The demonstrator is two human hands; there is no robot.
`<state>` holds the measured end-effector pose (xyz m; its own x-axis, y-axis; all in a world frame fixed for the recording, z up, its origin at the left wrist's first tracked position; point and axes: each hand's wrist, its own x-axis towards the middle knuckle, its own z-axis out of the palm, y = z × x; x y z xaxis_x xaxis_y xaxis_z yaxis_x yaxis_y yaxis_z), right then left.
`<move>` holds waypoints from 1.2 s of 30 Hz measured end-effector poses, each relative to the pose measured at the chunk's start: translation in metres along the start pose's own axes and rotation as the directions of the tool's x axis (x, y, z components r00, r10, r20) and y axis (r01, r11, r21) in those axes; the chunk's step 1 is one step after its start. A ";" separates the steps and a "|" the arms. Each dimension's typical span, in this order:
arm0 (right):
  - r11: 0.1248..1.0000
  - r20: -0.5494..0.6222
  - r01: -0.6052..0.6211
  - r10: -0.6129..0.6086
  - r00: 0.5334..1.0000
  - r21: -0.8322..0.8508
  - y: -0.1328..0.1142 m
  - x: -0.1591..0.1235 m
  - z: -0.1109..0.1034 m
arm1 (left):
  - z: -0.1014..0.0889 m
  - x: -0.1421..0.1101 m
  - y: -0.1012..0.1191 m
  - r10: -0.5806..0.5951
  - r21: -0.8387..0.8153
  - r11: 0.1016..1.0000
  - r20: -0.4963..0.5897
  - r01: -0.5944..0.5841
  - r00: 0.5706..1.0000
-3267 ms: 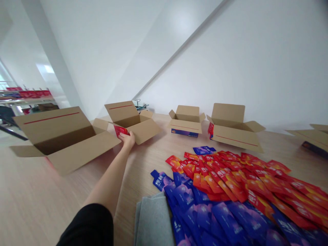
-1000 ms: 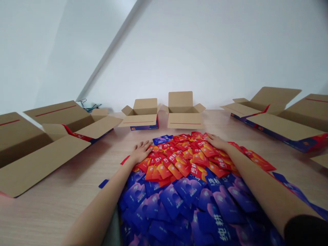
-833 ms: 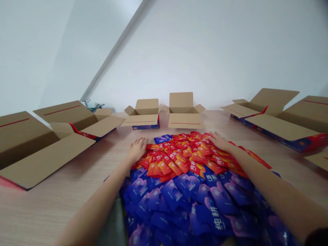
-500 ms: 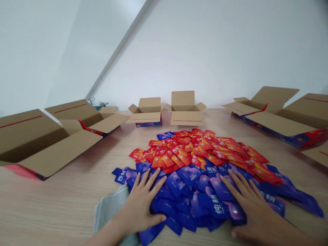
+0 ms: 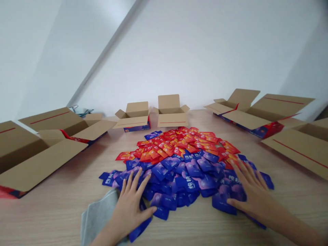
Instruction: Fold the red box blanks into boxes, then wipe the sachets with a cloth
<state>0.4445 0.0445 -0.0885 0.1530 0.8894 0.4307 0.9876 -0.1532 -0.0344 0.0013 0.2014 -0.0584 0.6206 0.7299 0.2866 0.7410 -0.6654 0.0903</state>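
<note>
A wide heap of small flat packets covers the middle of the table, with red-orange packets [image 5: 176, 141] at the back and blue-purple packets [image 5: 184, 177] in front. At the heap's front left, my left hand [image 5: 132, 201] lies with fingers spread over blue packets. My right hand [image 5: 252, 191], also spread, rests on blue packets at the right side, its fingertips reaching close to the red ones. Neither hand grips a packet. Beside and partly under my left wrist is a folded grey cloth [image 5: 98, 213].
Open cardboard boxes surround the heap: large ones on the left [image 5: 48, 157], two smaller ones at the back, a left one [image 5: 137, 127] and a right one [image 5: 173, 120], and several on the right [image 5: 299, 147]. Cables [image 5: 83, 112] lie near the white wall. The table [image 5: 184, 229] is wood-patterned.
The view has swung right, bringing more of the right-hand boxes in. My right hand has moved outward with blue packets under it, leaving a gap at the heap's front right. Both hands stay spread.
</note>
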 end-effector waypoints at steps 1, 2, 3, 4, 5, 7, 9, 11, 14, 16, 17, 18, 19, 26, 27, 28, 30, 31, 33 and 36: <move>0.998 -0.032 -0.049 0.048 0.998 -0.029 0.014 -0.012 0.007 | 0.003 -0.004 0.000 0.005 0.003 1.000 0.002 -0.005 1.000; 0.997 -0.044 -0.072 0.070 0.997 -0.039 0.025 -0.022 0.015 | 0.006 -0.006 0.001 0.006 0.004 1.000 0.007 -0.006 1.000; 0.996 -0.030 -0.080 0.079 0.996 -0.037 0.031 -0.027 0.023 | 0.008 -0.006 0.001 0.002 0.004 1.000 0.013 -0.002 1.000; 0.996 -0.013 -0.081 0.080 0.997 -0.029 0.034 -0.028 0.030 | 0.010 -0.004 0.001 -0.004 0.003 1.000 0.020 0.004 1.000; 0.997 0.008 -0.079 0.079 0.997 -0.017 0.032 -0.024 0.037 | 0.010 -0.001 0.002 -0.012 0.001 1.000 0.027 0.012 1.000; 0.996 0.039 -0.094 0.093 0.995 0.005 0.022 -0.007 0.043 | 0.009 0.007 0.004 -0.031 -0.002 1.000 0.047 0.031 0.998; 0.992 0.067 -0.122 0.120 0.991 0.027 0.010 0.014 0.041 | 0.004 0.011 0.007 -0.049 -0.002 0.999 0.072 0.049 0.996; 0.988 0.104 -0.142 0.135 0.985 0.060 0.004 0.026 0.034 | -0.001 0.010 0.014 -0.058 -0.006 0.998 0.072 0.059 0.996; 0.978 0.087 -0.140 0.127 0.988 0.157 0.005 0.020 0.022 | -0.005 -0.001 0.027 -0.016 -0.036 0.999 0.037 0.017 0.999; 0.969 0.034 -0.117 0.112 0.993 0.217 0.005 0.004 0.015 | -0.004 -0.009 0.037 0.029 -0.038 0.999 0.029 -0.028 0.999; 0.968 0.022 -0.101 0.099 0.995 0.229 0.003 -0.003 0.013 | -0.003 -0.011 0.041 0.043 -0.022 0.999 0.030 -0.042 0.999; 0.971 0.027 -0.082 0.078 0.997 0.224 -0.001 -0.009 0.012 | -0.001 -0.012 0.044 0.050 0.001 0.999 0.032 -0.050 0.998; 0.976 0.043 -0.062 0.054 0.998 0.207 -0.006 -0.013 0.013 | 0.001 -0.011 0.047 0.050 0.027 0.998 0.033 -0.051 0.998; 0.983 0.084 -0.046 0.032 0.996 0.177 -0.040 0.029 0.030 | 0.010 0.018 0.045 -0.014 0.093 0.996 0.028 0.011 1.000; 0.981 0.088 -0.053 0.037 0.995 0.184 -0.041 0.037 0.032 | 0.011 0.022 0.044 -0.021 0.094 0.995 0.026 0.018 0.999; 0.980 0.089 -0.055 0.039 0.995 0.190 -0.041 0.042 0.034 | 0.012 0.025 0.043 -0.027 0.094 0.995 0.025 0.024 0.999; 0.980 0.079 -0.042 0.027 0.997 0.195 -0.041 0.047 0.033 | 0.011 0.028 0.042 -0.032 0.091 0.995 0.026 0.030 0.999; 0.980 0.065 -0.030 0.018 0.998 0.197 -0.041 0.046 0.031 | 0.010 0.028 0.042 -0.029 0.090 0.996 0.023 0.027 0.999; 0.979 0.021 0.001 -0.005 1.000 0.206 -0.043 0.039 0.023 | 0.007 0.024 0.046 -0.003 0.087 0.996 -0.007 0.003 1.000; 0.968 -0.018 0.067 -0.065 0.998 0.242 -0.056 0.025 0.010 | 0.005 0.017 0.057 0.084 0.080 0.994 -0.057 -0.079 0.995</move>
<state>0.3936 0.0793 -0.0855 0.0881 0.8897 0.4479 0.9749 0.0154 -0.2223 0.0553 0.1767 -0.0527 0.6648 0.6618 0.3466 0.7078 -0.7064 -0.0088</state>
